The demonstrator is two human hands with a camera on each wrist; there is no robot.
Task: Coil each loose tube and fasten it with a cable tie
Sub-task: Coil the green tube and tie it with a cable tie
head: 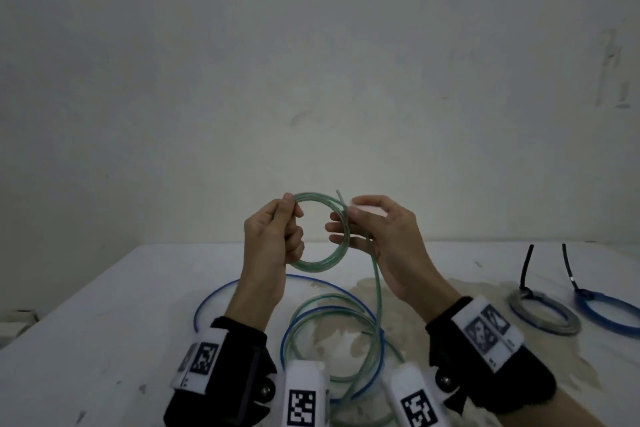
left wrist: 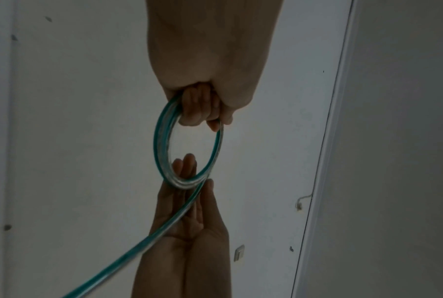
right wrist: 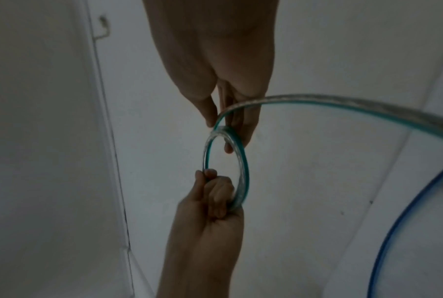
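Note:
A clear green tube is wound into a small coil [head: 313,265] held up above the white table [head: 104,322]. My left hand [head: 277,232] grips the coil's left side in a fist; in the left wrist view its fingers [left wrist: 202,108] curl round the loops [left wrist: 161,141]. My right hand [head: 377,229] pinches the coil's right side between thumb and nearly straight fingers [right wrist: 240,129]. The tube's loose tail [head: 375,274] runs from there down to wide loops [head: 301,319] on the table. One short free end [head: 340,196] sticks up at the coil's top.
A loose blue tube [head: 221,288] lies in wide loops on the table, tangled with the green one. At the right lie two coiled tubes [head: 543,312] [head: 609,312], each bound by a black cable tie [head: 526,267]. A plain wall stands behind the table.

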